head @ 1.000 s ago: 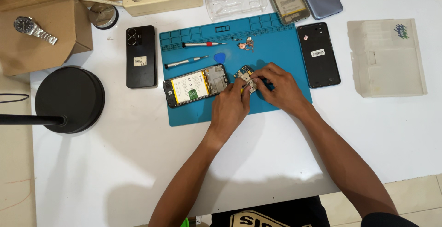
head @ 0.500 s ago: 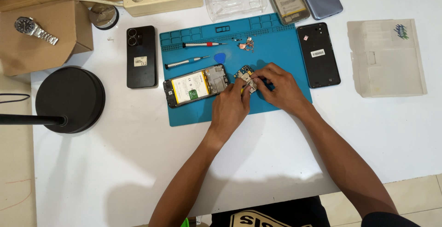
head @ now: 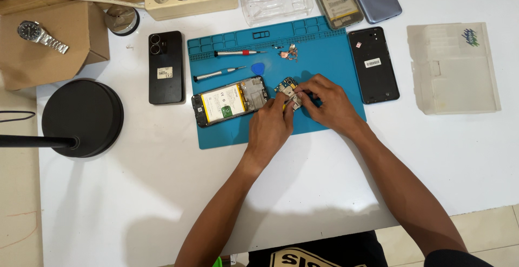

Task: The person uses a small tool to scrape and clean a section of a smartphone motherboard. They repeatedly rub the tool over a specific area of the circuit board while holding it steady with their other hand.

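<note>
Barely anything shifts between the earlier views and this one: both hands sit in the same spot over the blue mat (head: pixel 324 56), and the small circuit board (head: pixel 288 90) between them has not travelled. The left hand (head: pixel 272 125) has its fingers (head: pixel 283 104) curled in and pressed against the near edge of the board, while the right hand (head: pixel 330 104) pinches the board's far side with thumb and forefinger. The board lies on the mat, or is held just above it; the view is too small to tell which. It sits just beside the right end of the opened phone (head: pixel 230 100), whose yellow-labelled battery faces up.

Such stillness suggests fine, slow work on the board rather than a move to another part. Nothing around the hands has been touched either. Two screwdrivers (head: pixel 238 54) lie on the mat above the opened phone, near a blue pick (head: pixel 258 68) and a little heap of small parts (head: pixel 289 54). A black phone back (head: pixel 373 64) rests at the mat's right edge, and a whole black phone (head: pixel 166 67) lies on the white surface (head: pixel 135 202) to the left, near a round black lamp base (head: pixel 82 116).
</note>
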